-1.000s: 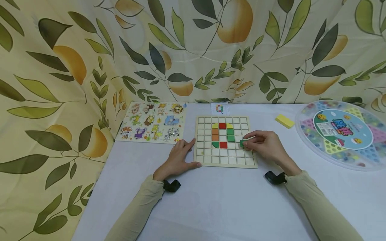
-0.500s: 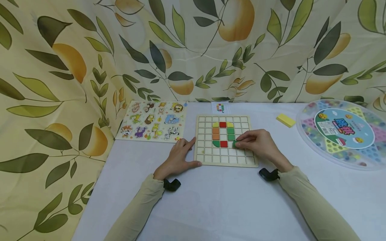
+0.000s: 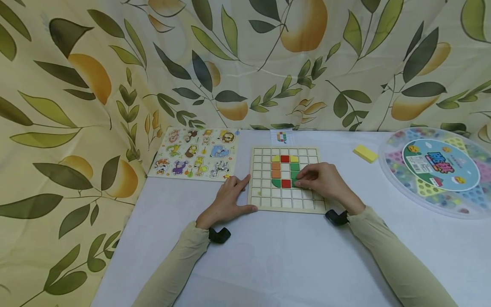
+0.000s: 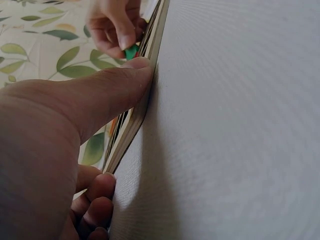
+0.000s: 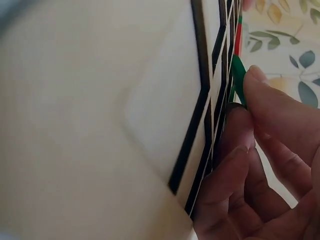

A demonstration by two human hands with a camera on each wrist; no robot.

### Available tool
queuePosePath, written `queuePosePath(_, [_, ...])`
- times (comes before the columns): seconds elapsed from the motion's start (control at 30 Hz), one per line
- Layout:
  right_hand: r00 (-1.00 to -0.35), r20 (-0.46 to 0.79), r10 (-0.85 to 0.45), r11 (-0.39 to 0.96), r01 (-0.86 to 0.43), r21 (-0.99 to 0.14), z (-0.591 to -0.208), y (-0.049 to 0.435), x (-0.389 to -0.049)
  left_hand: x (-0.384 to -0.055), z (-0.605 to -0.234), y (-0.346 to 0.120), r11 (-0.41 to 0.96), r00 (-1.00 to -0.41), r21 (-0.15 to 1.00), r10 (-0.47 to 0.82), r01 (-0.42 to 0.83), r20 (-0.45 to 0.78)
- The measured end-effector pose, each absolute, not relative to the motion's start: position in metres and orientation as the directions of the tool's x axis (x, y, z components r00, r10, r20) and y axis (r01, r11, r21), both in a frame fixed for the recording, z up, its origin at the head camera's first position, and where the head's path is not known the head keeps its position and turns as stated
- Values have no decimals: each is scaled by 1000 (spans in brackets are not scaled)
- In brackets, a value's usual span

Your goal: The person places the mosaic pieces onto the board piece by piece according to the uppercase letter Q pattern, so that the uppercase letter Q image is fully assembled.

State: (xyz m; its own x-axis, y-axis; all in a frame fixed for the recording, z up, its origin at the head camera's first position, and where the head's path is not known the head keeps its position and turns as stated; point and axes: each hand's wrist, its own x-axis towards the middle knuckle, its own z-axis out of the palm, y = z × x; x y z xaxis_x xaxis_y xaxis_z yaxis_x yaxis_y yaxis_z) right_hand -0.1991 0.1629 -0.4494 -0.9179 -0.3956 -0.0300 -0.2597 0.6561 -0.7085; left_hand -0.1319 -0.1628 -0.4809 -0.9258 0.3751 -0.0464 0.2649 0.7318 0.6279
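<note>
A pale wooden grid board (image 3: pixel 287 205) lies on the table, with red, yellow, orange and green tiles in some of its cells. My left hand (image 3: pixel 226 201) rests against the board's left side, thumb (image 4: pixel 107 90) straight at the near corner and index finger farther up the edge. My right hand (image 3: pixel 321 183) pinches a green tile (image 5: pixel 239 80) between thumb and index finger. In the right wrist view that tile is tilted against the grid, just beside a red tile (image 3: pixel 285 183). The fingers partly cover it in the head view.
Behind the board lies a small pattern card (image 3: pixel 281 137). An animal picture board (image 3: pixel 192 153) is at the left. To the right are a yellow block (image 3: pixel 365 154) and a round clear case (image 3: pixel 437 164) of coloured beads. A fruit-patterned cloth (image 3: pixel 245 64) hangs behind.
The right hand has moved left across the board, bringing the green tile from the right-hand cells to beside the lower red tile. The left hand has stayed at the board's edge.
</note>
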Motion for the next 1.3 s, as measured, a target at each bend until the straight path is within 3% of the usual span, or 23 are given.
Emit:
queuePosePath(0.7, [-903,-43,-427,689,-294,-663,-446,157,-198,-131,-482,-162,728,-928,633,372,265,-39])
queuePosePath(1.3, [-886,43,-461,653,-371,-660,-447,162,-192,-130,-480,-161,726,-929,637,367,258,-42])
